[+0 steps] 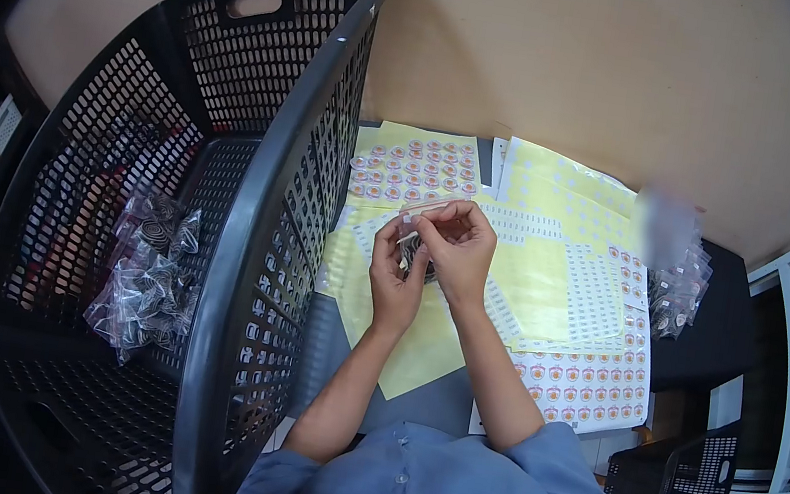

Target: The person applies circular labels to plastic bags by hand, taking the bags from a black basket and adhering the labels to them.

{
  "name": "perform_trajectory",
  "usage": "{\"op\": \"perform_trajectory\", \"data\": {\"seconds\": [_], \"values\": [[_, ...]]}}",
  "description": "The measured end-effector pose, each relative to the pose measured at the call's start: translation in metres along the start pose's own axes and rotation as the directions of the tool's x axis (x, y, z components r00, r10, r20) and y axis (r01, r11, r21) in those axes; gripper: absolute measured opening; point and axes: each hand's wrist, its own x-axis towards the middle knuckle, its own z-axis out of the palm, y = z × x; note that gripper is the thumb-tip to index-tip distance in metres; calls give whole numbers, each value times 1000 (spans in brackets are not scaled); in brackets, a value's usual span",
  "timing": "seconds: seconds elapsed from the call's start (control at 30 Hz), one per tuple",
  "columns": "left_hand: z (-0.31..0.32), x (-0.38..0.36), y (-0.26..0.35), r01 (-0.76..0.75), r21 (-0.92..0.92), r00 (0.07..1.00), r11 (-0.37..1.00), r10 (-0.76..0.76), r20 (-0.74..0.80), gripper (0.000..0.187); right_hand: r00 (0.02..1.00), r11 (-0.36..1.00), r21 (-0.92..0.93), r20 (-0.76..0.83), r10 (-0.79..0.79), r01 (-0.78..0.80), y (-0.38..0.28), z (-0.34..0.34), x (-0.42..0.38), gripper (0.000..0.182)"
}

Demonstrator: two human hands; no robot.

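Note:
Both hands meet over the sticker sheets around a small clear plastic bag (412, 221) with something dark and coiled inside. My left hand (394, 272) holds the bag from the left side, its fingers curled round it. From the right, my right hand (458, 254) pinches at the bag's upper part, near a small white label. The fingers cover much of the bag. Beneath the hands lie yellow backing sheets (421, 352) and a sheet of round orange and pink stickers (416, 171).
A large black basket (268, 179) stands at the left, with several filled bags (147, 288) inside. More bags (680, 287) lie on a black surface at the right. White sticker sheets (588, 380) spread towards the right front. A wall rises behind; a darker crate (685, 480) stands lower right.

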Motion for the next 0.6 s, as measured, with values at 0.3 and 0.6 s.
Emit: {"op": "perform_trajectory", "data": {"seconds": [0.3, 0.6], "values": [[-1, -1, -2, 21, 12, 1000, 1000, -21, 11, 45, 1000, 1000, 16, -8, 3, -3, 2, 2, 2, 21], [0, 0, -4, -50, 41, 999, 998, 51, -13, 41, 998, 998, -31, -45, -50, 48, 3, 4, 2, 16]]}}
